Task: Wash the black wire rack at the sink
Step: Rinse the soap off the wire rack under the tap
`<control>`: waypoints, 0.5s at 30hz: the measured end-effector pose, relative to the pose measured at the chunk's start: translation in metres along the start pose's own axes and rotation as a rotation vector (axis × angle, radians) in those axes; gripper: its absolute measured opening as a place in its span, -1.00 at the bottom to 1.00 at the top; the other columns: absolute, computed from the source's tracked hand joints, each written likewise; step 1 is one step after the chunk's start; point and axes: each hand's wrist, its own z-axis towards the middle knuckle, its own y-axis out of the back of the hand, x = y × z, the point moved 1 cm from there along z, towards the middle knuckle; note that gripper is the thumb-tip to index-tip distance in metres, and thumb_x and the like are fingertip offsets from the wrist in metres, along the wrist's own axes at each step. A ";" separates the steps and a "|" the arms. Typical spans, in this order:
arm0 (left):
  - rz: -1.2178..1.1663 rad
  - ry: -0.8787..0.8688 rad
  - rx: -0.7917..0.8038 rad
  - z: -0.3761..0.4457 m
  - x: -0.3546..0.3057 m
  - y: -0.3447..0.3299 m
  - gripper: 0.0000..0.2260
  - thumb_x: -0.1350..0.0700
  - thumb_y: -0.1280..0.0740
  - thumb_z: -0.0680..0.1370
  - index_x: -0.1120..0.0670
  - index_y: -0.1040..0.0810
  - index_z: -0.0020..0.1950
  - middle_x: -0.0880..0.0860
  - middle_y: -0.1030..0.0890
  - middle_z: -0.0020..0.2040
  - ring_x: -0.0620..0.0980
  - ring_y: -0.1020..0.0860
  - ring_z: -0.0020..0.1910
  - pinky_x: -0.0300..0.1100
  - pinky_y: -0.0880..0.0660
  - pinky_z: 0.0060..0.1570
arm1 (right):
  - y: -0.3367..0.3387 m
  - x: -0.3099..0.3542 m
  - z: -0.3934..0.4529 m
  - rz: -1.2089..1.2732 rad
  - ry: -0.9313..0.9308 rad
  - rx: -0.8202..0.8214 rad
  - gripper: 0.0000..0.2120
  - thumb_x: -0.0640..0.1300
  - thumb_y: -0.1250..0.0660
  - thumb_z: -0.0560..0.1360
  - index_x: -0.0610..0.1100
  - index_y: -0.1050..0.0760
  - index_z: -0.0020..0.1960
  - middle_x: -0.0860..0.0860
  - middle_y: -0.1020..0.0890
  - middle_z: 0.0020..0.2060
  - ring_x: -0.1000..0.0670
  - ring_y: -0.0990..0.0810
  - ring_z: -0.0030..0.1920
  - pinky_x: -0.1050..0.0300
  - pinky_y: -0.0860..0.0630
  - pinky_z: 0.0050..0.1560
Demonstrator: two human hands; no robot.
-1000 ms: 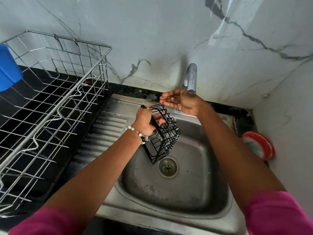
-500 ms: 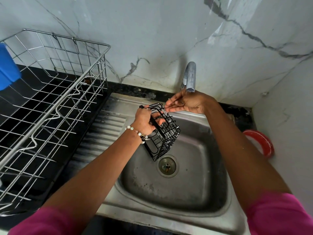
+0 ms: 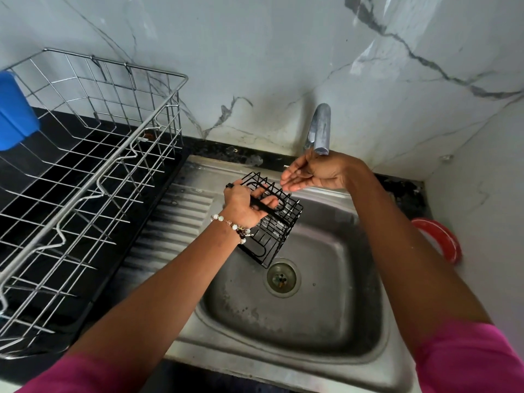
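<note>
A small black wire rack [image 3: 276,236] hangs tilted over the steel sink basin [image 3: 326,321], just above the drain [image 3: 281,277]. My left hand [image 3: 245,205] grips its upper rim, fingers curled round the wire. My right hand [image 3: 314,173] hovers right under the tap spout [image 3: 320,131], palm turned up and fingers straight, just above the rack's top edge and holding nothing. I cannot make out a water stream.
A large silver wire dish rack [image 3: 85,177] stands on the black counter at the left, beside the ribbed drainboard [image 3: 175,222]. A blue plastic item [image 3: 15,114] hangs on its far left. A red round object [image 3: 438,242] leans against the right wall.
My right hand has moved right and up, from above the rack to directly beneath the tap spout. The left hand and the rack have barely shifted.
</note>
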 end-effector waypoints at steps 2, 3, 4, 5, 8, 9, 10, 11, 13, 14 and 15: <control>-0.019 0.002 -0.002 0.000 0.000 0.000 -0.77 0.07 -0.01 0.69 0.12 -0.34 -0.07 0.21 -0.58 -0.04 0.30 -0.56 0.01 0.20 -0.50 0.11 | 0.000 0.001 0.000 0.017 -0.005 -0.007 -0.73 -0.48 -0.03 0.57 -0.47 -0.45 0.16 -0.37 -0.57 0.07 -0.21 -0.61 0.12 0.08 -0.61 0.03; -0.029 0.002 -0.007 -0.001 0.000 0.000 -0.78 0.07 -0.02 0.69 0.11 -0.34 -0.07 0.21 -0.58 -0.03 0.30 -0.56 0.00 0.21 -0.49 0.12 | -0.001 0.001 -0.001 -0.030 -0.019 -0.027 -0.74 -0.47 -0.04 0.57 -0.46 -0.46 0.14 -0.38 -0.56 0.09 -0.22 -0.60 0.13 0.08 -0.61 0.03; -0.039 0.003 -0.010 -0.001 0.000 0.000 -0.79 0.07 -0.02 0.69 0.11 -0.33 -0.06 0.21 -0.58 -0.03 0.31 -0.56 -0.02 0.22 -0.49 0.13 | -0.001 0.001 -0.002 -0.072 -0.030 -0.042 -0.75 -0.46 -0.05 0.57 -0.45 -0.47 0.12 -0.38 -0.56 0.09 -0.23 -0.59 0.14 0.07 -0.60 0.03; -0.044 0.003 -0.008 0.000 -0.001 0.000 -0.80 0.07 -0.03 0.69 0.12 -0.33 -0.06 0.21 -0.58 -0.04 0.31 -0.56 -0.02 0.23 -0.48 0.14 | 0.000 0.000 -0.002 -0.079 -0.033 -0.043 -0.74 -0.48 -0.05 0.56 -0.44 -0.48 0.11 -0.38 -0.56 0.09 -0.24 -0.59 0.15 0.06 -0.60 0.04; -0.070 0.000 0.000 -0.004 -0.003 -0.001 -0.77 0.07 -0.02 0.68 0.14 -0.34 -0.08 0.21 -0.57 -0.01 0.31 -0.56 0.06 0.22 -0.47 0.17 | 0.004 -0.001 -0.005 -0.029 -0.056 -0.015 -0.71 -0.51 -0.03 0.54 -0.41 -0.50 0.07 -0.34 -0.58 0.05 -0.22 -0.60 0.12 0.03 -0.58 0.06; -0.082 -0.004 0.000 -0.004 -0.004 -0.001 -0.77 0.07 -0.02 0.68 0.14 -0.34 -0.09 0.21 -0.57 0.02 0.31 -0.55 0.08 0.22 -0.47 0.16 | 0.005 0.000 -0.007 -0.066 -0.068 -0.022 -0.72 -0.51 -0.04 0.54 -0.40 -0.51 0.05 -0.33 -0.59 0.04 -0.21 -0.60 0.11 0.03 -0.59 0.05; -0.092 -0.004 0.002 -0.004 -0.004 -0.001 -0.77 0.08 -0.02 0.68 0.12 -0.33 -0.10 0.21 -0.57 0.06 0.32 -0.55 0.09 0.22 -0.48 0.14 | 0.006 0.000 -0.009 -0.093 -0.072 -0.031 -0.72 -0.50 -0.04 0.55 -0.40 -0.51 0.05 -0.32 -0.59 0.02 -0.21 -0.60 0.11 0.03 -0.59 0.04; -0.098 -0.004 0.004 -0.003 -0.004 -0.001 -0.78 0.08 -0.01 0.68 0.10 -0.33 -0.11 0.22 -0.57 0.10 0.32 -0.55 0.10 0.23 -0.49 0.11 | 0.008 0.000 -0.011 -0.083 -0.065 -0.032 -0.73 -0.50 -0.05 0.54 -0.42 -0.50 0.06 -0.32 -0.59 0.02 -0.22 -0.60 0.10 0.03 -0.59 0.04; -0.112 -0.016 0.012 -0.001 -0.005 -0.002 -0.79 0.10 0.00 0.68 0.11 -0.35 -0.07 0.22 -0.56 0.14 0.33 -0.55 0.10 0.24 -0.50 0.02 | 0.011 0.000 -0.012 0.001 -0.045 -0.025 -0.75 -0.49 -0.06 0.55 -0.45 -0.47 0.12 -0.34 -0.59 0.04 -0.23 -0.60 0.12 0.02 -0.59 0.06; -0.115 -0.022 0.011 0.001 -0.005 -0.002 -0.80 0.11 0.00 0.68 0.13 -0.38 0.01 0.22 -0.56 0.14 0.33 -0.56 0.07 0.24 -0.52 -0.05 | 0.011 0.001 -0.013 0.000 -0.042 -0.042 -0.76 -0.48 -0.08 0.55 -0.46 -0.46 0.13 -0.36 -0.58 0.06 -0.24 -0.59 0.13 0.00 -0.58 0.07; -0.120 -0.024 0.005 0.003 -0.006 -0.001 -0.79 0.10 -0.01 0.68 0.15 -0.39 0.12 0.22 -0.57 0.14 0.33 -0.57 0.02 0.23 -0.53 -0.15 | 0.011 0.002 -0.014 -0.029 -0.047 -0.074 -0.76 -0.46 -0.10 0.55 -0.46 -0.46 0.13 -0.37 -0.57 0.07 -0.26 -0.59 0.14 -0.01 -0.58 0.08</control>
